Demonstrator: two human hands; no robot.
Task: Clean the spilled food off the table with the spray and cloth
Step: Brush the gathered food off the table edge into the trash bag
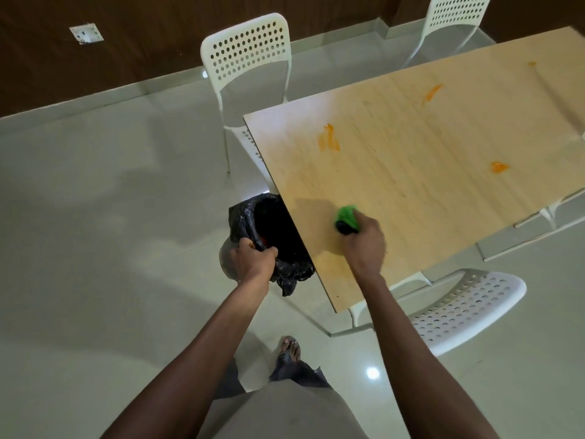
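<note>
Head cam, only view here: right hand (364, 245) is clamped around a green cloth (347, 214) on the table (443, 128), close to its near-left edge. Left hand (253, 258) grips the rim of a black bin bag (275, 229) tucked right against that edge. Orange smears (329, 139) sit further in, more toward the far side. Risk imo: swipe too fast and the mess overshoots the bag onto the floor, or just spreads. No spray bottle visible anywhere, and the bag's inside is too dark to make out
</note>
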